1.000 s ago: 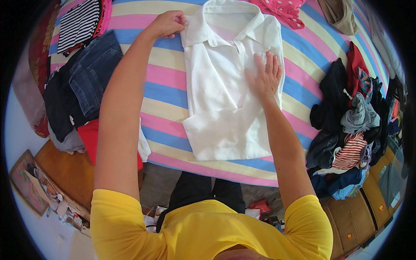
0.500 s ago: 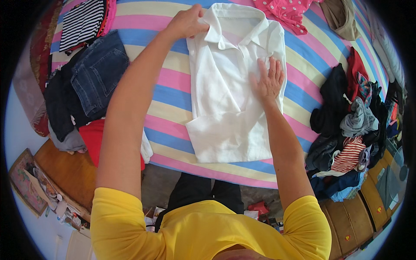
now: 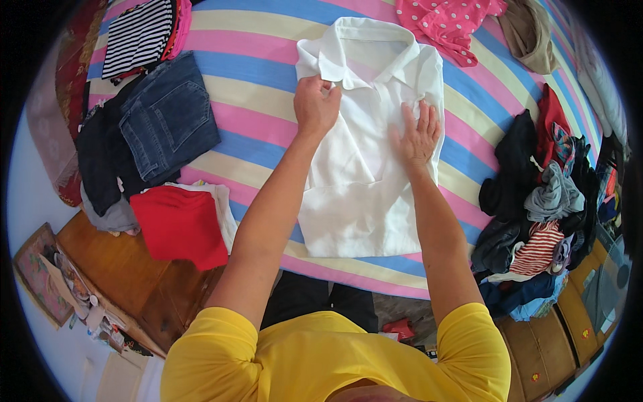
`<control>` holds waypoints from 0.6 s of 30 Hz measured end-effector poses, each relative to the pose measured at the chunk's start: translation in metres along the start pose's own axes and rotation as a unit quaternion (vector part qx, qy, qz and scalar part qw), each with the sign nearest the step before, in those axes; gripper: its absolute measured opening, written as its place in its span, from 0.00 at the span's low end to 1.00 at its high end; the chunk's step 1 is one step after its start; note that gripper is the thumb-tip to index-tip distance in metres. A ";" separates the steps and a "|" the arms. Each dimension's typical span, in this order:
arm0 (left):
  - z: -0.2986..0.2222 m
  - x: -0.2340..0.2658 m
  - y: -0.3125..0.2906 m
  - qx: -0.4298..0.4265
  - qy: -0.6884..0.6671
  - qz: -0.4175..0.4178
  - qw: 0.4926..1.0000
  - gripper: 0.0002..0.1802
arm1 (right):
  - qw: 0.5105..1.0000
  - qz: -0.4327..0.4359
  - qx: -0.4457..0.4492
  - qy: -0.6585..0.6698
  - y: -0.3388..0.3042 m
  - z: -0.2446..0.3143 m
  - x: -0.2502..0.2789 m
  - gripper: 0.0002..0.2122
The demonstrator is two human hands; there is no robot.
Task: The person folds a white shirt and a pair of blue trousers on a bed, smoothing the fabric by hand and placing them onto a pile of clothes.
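We look down on a white shirt, laid front up in the middle of a striped cover.

Nearest us are the yellow sleeves, then a folded red cloth at our left and the shirt's lower edge; farther up, our right hand rests on the shirt's right side, flat and released, fingers a little spread, while our left hand sits just below the left collar point with fingers curled in (whether they pinch fabric, we cannot tell); folded jeans lie off to the left, and beyond the collar, toward the right, we find a pink polka-dot garment.
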State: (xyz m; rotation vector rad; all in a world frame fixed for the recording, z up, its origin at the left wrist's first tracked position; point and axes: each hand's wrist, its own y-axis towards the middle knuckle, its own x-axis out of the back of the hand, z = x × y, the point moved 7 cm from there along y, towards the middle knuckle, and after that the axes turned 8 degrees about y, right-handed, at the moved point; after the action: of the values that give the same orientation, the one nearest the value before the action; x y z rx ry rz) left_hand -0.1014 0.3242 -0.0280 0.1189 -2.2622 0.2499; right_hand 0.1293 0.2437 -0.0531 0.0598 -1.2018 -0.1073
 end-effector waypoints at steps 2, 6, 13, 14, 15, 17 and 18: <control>0.002 -0.003 -0.002 -0.013 -0.026 -0.009 1.000 0.12 | 1.000 0.002 -0.002 -0.005 0.000 0.000 0.000 0.26; 0.039 -0.017 0.018 0.163 -0.210 0.025 0.964 0.12 | 1.000 0.001 0.000 -0.004 -0.001 0.001 0.001 0.25; 0.038 -0.028 0.059 0.193 -0.119 0.237 0.945 0.20 | 1.000 -0.019 0.016 0.004 -0.002 0.001 0.003 0.25; 0.036 -0.022 0.063 0.190 -0.117 0.233 0.947 0.20 | 1.000 -0.023 0.020 0.003 -0.002 0.001 0.003 0.25; 0.032 -0.018 0.069 0.179 -0.179 0.241 0.937 0.19 | 1.000 -0.020 0.016 0.000 -0.002 0.000 0.003 0.25; 0.023 -0.011 0.076 0.151 -0.241 0.286 0.915 0.21 | 1.000 -0.016 0.012 -0.003 -0.002 -0.001 0.001 0.25; 0.024 -0.006 0.081 0.152 -0.242 0.288 0.914 0.21 | 1.000 -0.012 0.011 -0.002 -0.002 -0.002 0.000 0.25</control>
State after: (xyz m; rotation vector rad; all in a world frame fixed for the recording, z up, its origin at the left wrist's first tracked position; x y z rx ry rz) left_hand -0.1288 0.3979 -0.0586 -0.3734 -2.6874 0.9803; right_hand 0.1307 0.2414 -0.0535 0.0929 -1.2065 -0.1154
